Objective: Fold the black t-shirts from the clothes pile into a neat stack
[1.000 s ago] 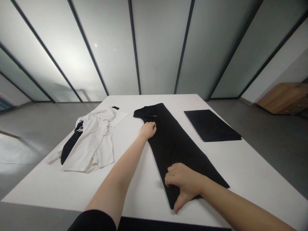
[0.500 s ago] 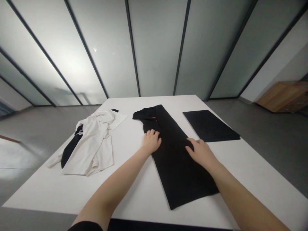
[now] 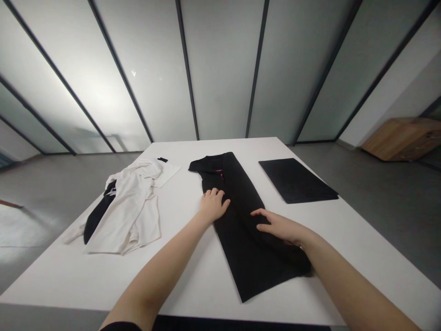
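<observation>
A black T-shirt, folded lengthwise, lies on the white table in front of me. A sleeve points to the far left, and a small pink print shows near its top. My left hand rests on the shirt's left edge with its fingers spread over the cloth. On the right side, my right hand lies on the shirt near its right edge, thumb and fingers apart. The cloth bulges slightly around that hand, and its lower right edge is partly hidden behind the wrist.
At the left of the white table lies a loose heap of white clothing with a black piece under it. A flat folded stack of black cloth sits at the right. A wooden cabinet stands beyond.
My right hand has moved from the shirt's near hem up to its right edge, then slightly inward, shifting the cloth there left. My left hand has opened from a curled shape and come slightly nearer.
</observation>
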The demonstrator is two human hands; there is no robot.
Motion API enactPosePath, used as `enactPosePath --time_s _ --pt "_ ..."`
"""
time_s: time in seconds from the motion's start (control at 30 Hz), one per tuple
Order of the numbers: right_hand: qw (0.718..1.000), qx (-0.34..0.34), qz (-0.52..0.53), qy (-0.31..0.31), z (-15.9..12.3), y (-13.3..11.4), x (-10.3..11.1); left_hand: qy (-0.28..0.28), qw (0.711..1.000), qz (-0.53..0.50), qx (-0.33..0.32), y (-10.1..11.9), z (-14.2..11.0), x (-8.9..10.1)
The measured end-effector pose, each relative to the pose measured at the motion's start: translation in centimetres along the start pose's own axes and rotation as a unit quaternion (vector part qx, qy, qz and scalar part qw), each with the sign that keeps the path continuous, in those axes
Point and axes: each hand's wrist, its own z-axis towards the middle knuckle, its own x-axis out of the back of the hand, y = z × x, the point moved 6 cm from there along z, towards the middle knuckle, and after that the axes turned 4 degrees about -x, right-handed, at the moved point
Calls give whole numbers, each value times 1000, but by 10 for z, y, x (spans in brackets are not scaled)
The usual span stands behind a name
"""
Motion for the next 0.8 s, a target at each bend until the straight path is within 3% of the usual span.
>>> enactPosePath --time_s 0.17,0.27,0.37,0.47,0.6,0.7,0.8 --pt "976 -31 175 -129 -14 -21 -49 -3 999 22 36 0 7 8" --pt "965 -4 221 -139 -15 -32 -63 5 998 25 61 4 8 7" --pt "975 5 203 -87 -9 -29 -50 19 998 8 63 8 3 2" --pt "983 2 179 -34 -3 -19 -23 35 998 -27 41 7 -12 -2" --pt "985 -2 171 -21 -2 -10 7 42 996 -9 74 -17 -42 5" --pt "983 -17 184 -21 -1 -5 13 8 995 1 98 -33 -65 10" --pt "977 -3 209 -32 -2 -8 6 -27 994 -63 90 -35 -77 9"
